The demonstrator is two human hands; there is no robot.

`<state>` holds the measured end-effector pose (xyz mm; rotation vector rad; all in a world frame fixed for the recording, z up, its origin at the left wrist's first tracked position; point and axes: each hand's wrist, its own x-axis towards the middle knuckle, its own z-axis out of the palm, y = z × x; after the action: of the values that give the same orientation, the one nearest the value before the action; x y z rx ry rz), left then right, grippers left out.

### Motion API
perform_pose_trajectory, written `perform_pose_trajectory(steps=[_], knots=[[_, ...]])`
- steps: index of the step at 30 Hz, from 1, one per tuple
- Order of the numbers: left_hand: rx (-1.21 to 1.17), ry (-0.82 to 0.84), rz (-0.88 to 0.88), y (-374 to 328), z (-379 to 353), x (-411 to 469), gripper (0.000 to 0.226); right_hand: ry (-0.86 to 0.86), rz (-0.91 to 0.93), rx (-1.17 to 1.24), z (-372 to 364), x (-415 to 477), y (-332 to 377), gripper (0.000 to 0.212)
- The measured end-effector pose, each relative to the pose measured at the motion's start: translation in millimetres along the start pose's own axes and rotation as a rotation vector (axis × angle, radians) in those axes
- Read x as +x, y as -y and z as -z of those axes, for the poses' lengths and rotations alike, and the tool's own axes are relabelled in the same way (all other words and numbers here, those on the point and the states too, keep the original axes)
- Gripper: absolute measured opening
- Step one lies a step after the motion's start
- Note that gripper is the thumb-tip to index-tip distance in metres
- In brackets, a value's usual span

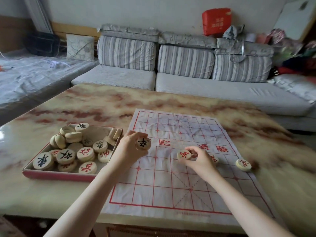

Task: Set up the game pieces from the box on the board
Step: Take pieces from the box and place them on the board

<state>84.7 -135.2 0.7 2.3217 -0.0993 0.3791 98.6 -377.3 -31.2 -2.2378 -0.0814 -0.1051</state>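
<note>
Placing step: my right hand [200,159] pinches a red piece [184,154] near the board [171,194] middle; my left hand [131,147] grips a black piece [143,143] at its left edge. Next, likely: seat both on crossings.

One box [58,175] at frame left holds a heap of pieces [85,153] too stacked to count. Outside it are one black-marked piece [143,143] and three red-marked pieces [243,165], at one board [171,185]
</note>
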Motion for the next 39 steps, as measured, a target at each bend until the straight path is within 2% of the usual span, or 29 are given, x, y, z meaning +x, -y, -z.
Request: perform_pose_trajectory(steps=[5, 8, 14, 25, 29, 33, 39], knots=[[-0.074, 0.073, -0.001, -15.7, -26.1, 7.4, 0.056, -0.048, 0.003, -0.196, 3.8, 3.9, -14.7, 0.039], [-0.092, 0.104, 0.006, -21.1, -36.6, 12.9, 0.056, -0.027, 0.077, -0.268, 1.6, 5.8, -17.4, 0.042], [-0.103, 0.154, 0.041, -28.4, -59.4, 42.3, 0.057, -0.006, 0.114, -0.291, 4.8, 11.2, -19.1, 0.06], [-0.029, 0.235, 0.061, -42.5, -137.7, 119.4, 0.065, -0.068, 0.13, -0.134, 22.9, 29.4, -25.3, 0.026], [0.01, 0.168, 0.068, -36.9, -148.5, 130.4, 0.052, -0.07, 0.162, -0.104, 24.8, 32.8, -29.0, 0.023], [0.04, 0.192, 0.079, -33.5, -152.7, 139.0, 0.06, -0.072, 0.179, -0.095, 23.7, 30.9, -31.3, 0.023], [-0.09, 0.156, 0.072, -34.8, -147.3, 131.8, 0.061, -0.039, 0.162, -0.107, 18.5, 24.0, -26.3, 0.022]])
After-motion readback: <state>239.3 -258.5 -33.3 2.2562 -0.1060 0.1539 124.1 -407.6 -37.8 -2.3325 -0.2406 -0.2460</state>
